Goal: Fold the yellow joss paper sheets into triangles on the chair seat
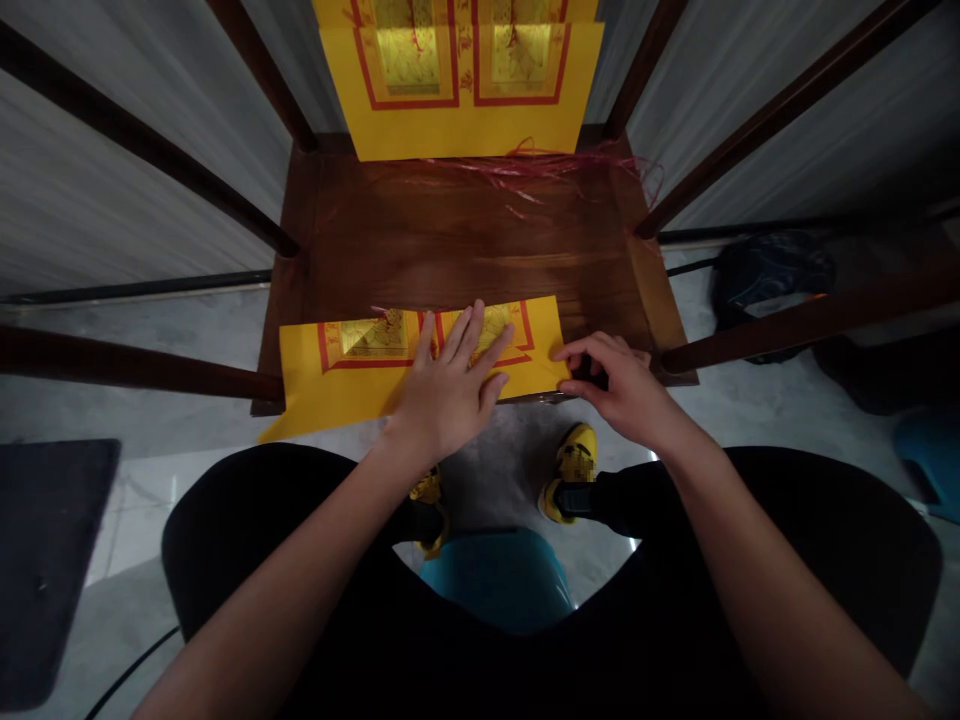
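A folded sheet of yellow printed paper [352,385], with red borders and gold panels, lies along the near edge of the wooden chair seat [465,240]. My left hand [448,385] rests flat on the middle of it, fingers spread. At the sheet's right end, my right hand [611,385] pinches its edge between thumb and fingertips. The sheet's lower left corner sticks out past the seat's front edge. Farther back, a stack of matching yellow sheets [469,130] stands at the rear of the seat.
Loose pink plastic strands [525,175] lie by the stack. Dark wooden chair posts [225,195] rise on both sides. Below are a blue stool [499,580] and my yellow shoes [576,460]. A dark bag [772,275] sits on the floor at right.
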A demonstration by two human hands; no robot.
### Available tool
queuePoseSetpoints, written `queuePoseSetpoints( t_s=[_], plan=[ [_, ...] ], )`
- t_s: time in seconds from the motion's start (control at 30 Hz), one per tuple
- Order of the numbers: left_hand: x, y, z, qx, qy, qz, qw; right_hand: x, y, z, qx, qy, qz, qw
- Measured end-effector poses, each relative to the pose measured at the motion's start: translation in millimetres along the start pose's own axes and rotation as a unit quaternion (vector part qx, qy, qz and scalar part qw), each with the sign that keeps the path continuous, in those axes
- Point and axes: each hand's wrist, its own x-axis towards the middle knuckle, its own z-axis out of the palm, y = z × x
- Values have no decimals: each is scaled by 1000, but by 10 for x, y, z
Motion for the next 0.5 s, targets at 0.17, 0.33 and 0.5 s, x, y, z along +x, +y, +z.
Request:
queuePoseSetpoints(
  t_s=[0.17,0.33,0.5],
  plan=[
    [19,-20,0,-23,-9,-2,1000,-53,28,-39,-5,-10,-16,1000],
    [34,-14,16,-25,-14,-4,1000,-84,-107,18,-26,0,-64,998],
    [38,33,31,-13,-16,-20,1000,-142,-435,373,-120,-17,-165,979]
  ],
)
